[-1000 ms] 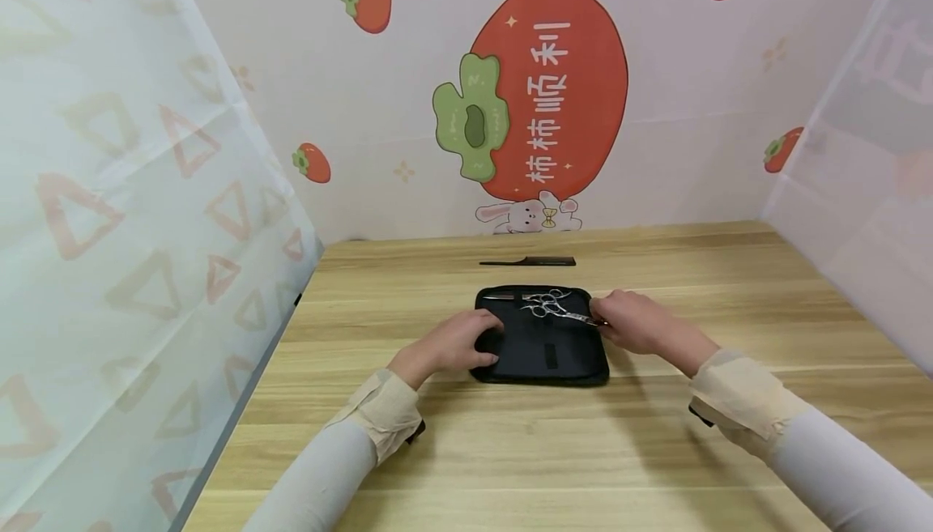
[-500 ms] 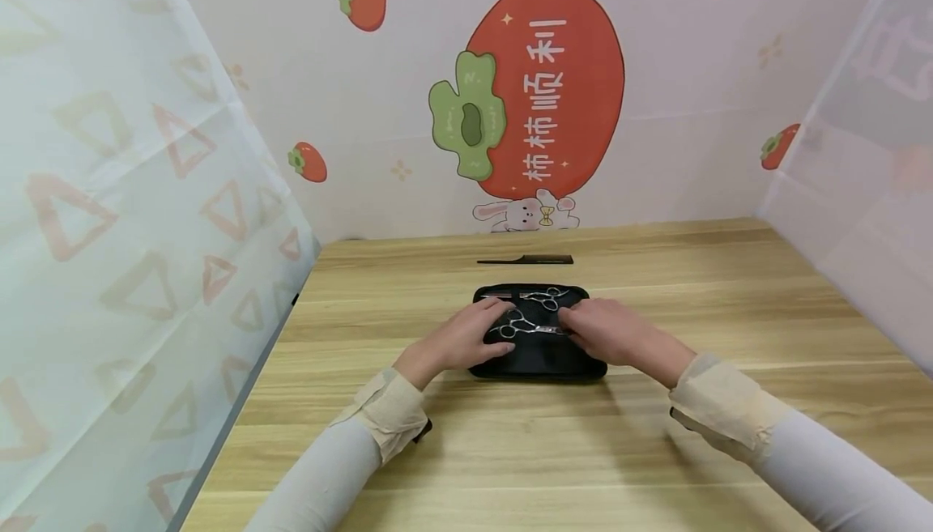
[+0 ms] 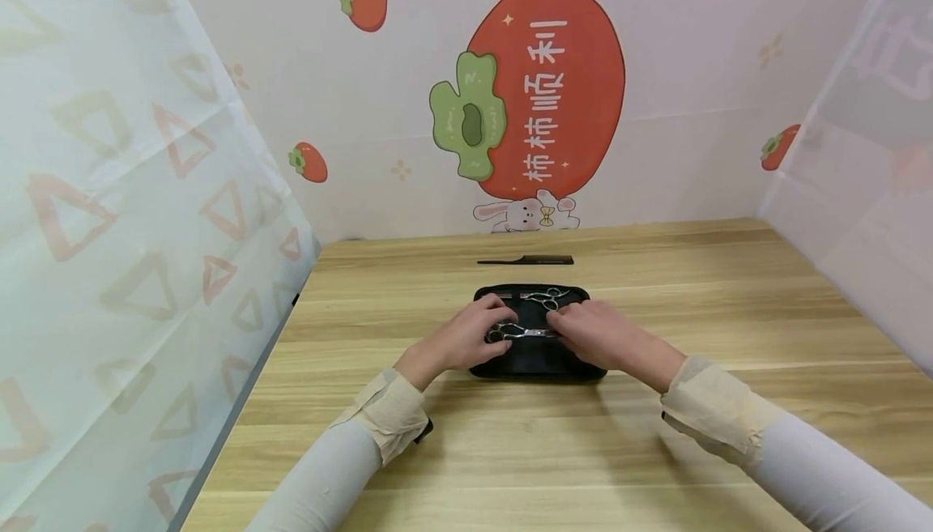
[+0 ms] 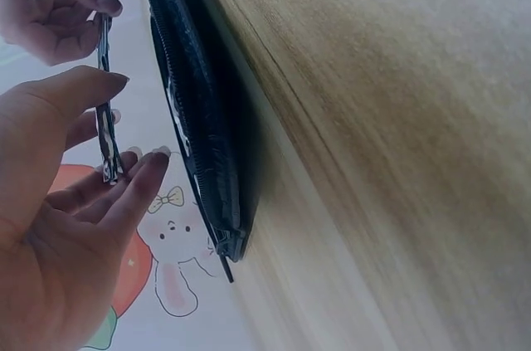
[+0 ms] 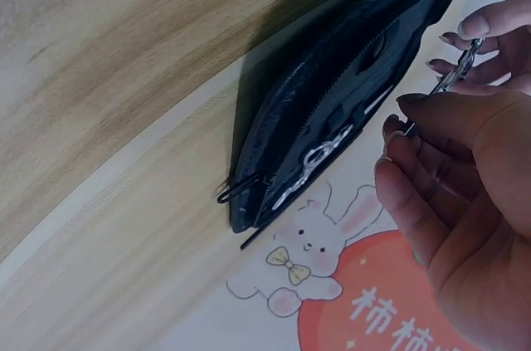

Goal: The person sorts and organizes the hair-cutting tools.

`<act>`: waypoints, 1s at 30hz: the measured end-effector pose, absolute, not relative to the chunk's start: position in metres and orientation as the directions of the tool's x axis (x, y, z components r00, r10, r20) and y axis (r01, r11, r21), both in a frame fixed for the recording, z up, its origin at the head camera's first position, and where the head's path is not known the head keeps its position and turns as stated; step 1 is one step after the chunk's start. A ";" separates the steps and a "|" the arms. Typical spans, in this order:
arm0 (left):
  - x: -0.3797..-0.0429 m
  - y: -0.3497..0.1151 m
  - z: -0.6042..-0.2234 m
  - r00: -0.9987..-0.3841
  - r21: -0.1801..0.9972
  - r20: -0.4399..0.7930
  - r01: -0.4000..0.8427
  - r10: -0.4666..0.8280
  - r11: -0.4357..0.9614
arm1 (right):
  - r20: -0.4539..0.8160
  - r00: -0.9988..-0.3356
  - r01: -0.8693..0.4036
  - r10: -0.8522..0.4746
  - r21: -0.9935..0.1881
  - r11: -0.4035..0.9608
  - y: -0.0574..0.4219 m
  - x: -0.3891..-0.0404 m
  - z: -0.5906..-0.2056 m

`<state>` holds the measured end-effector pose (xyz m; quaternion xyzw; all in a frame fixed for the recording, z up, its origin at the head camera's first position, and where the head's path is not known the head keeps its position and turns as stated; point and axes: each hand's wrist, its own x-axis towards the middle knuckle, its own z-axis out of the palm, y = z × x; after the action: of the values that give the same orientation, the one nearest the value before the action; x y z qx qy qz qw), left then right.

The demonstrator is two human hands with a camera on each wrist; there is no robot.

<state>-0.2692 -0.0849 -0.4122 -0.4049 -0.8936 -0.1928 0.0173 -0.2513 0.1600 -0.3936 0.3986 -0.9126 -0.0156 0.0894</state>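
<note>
Silver hairdressing scissors (image 3: 537, 333) are held level over an open black zip case (image 3: 539, 368) on the table. My right hand (image 3: 601, 336) pinches their blade end between thumb and fingers. At the finger-ring end, my left hand (image 3: 466, 339) has its thumb and curled fingers about the rings. In the left wrist view the scissors (image 4: 106, 131) show edge-on between both hands, apart from the case (image 4: 199, 110). A second pair of scissors (image 3: 545, 298) lies in the upper part of the case, under a strap. A slim item beside it is mostly hidden behind my left hand.
A black tail comb (image 3: 550, 259) lies on the wooden table (image 3: 525, 451) behind the case. A printed cloth wall (image 3: 394, 95) rises at the table's back, with hanging sheets at left and right.
The scissors have come from the case's upper right toward its middle and turned level. My right hand has moved left with them; my left hand has closed about the rings.
</note>
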 end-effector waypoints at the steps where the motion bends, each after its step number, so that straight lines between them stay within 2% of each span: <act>1: -0.269 -0.085 -0.412 -0.667 0.330 0.191 0.734 0.720 0.593 | 0.152 -0.665 -0.725 -0.731 0.100 0.681 0.159 -0.251 -0.394; 8: -0.272 -0.082 -0.414 -0.615 0.299 0.217 0.781 0.758 0.548 | 0.172 -0.658 -0.730 -0.733 0.093 0.677 0.150 -0.251 -0.395; 14: -0.271 -0.082 -0.411 -0.599 0.320 0.226 0.790 0.768 0.522 | 0.166 -0.657 -0.734 -0.736 0.081 0.674 0.143 -0.252 -0.393; 23: -0.275 -0.089 -0.410 -0.687 0.253 0.210 0.726 0.696 0.640 | 0.234 -0.647 -0.755 -0.725 -0.070 0.652 0.152 -0.264 -0.389; 30: -0.283 -0.098 -0.409 -0.739 0.218 0.227 0.673 0.634 0.707 | 0.263 -0.669 -0.736 -0.695 -0.107 0.668 0.180 -0.275 -0.386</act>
<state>-0.2829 -0.0985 -0.4087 -0.3546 -0.9214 -0.1442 0.0674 -0.2754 0.1803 -0.3861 0.3942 -0.9077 0.1028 0.1004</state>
